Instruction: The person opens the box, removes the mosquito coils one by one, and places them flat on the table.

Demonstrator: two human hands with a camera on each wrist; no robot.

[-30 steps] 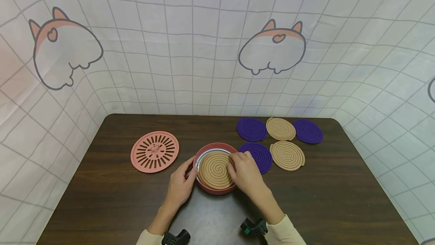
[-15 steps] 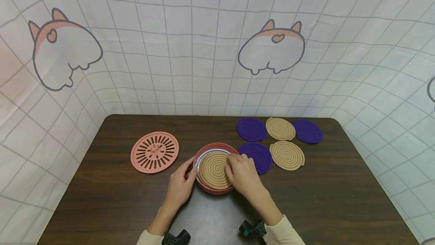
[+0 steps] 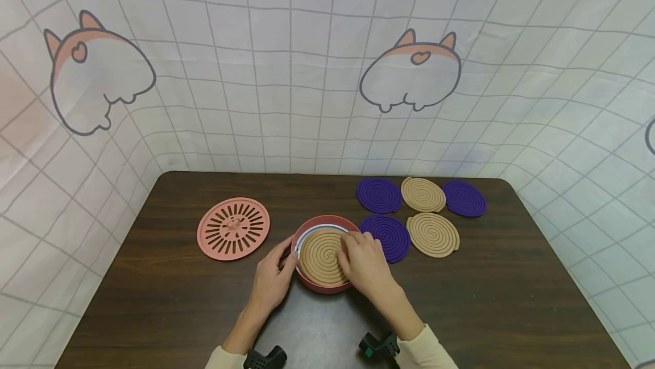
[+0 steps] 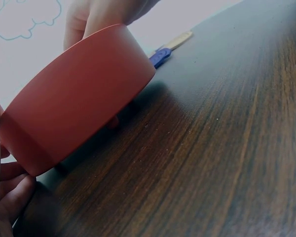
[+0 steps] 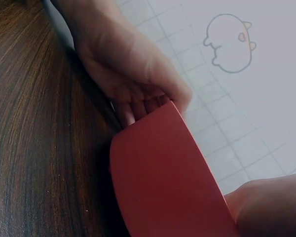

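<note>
A red round mosquito coil holder stands on the table in the middle of the head view, with a white inner ring. Inside it lies a tan mosquito coil. My left hand grips the holder's left side, thumb at the rim; the left wrist view shows its fingertips low on the red wall. My right hand reaches over the right rim and pinches the coil's right edge, thumb on top. The ends of its fingers are hidden inside the holder.
A pink slotted lid lies at the left. Purple coils and tan coils lie flat at the back right, the nearest purple one close to the right hand. A white tiled-pattern curtain stands behind the table.
My right hand has shifted slightly left and inward over the coil. My left hand and the holder have stayed in place.
</note>
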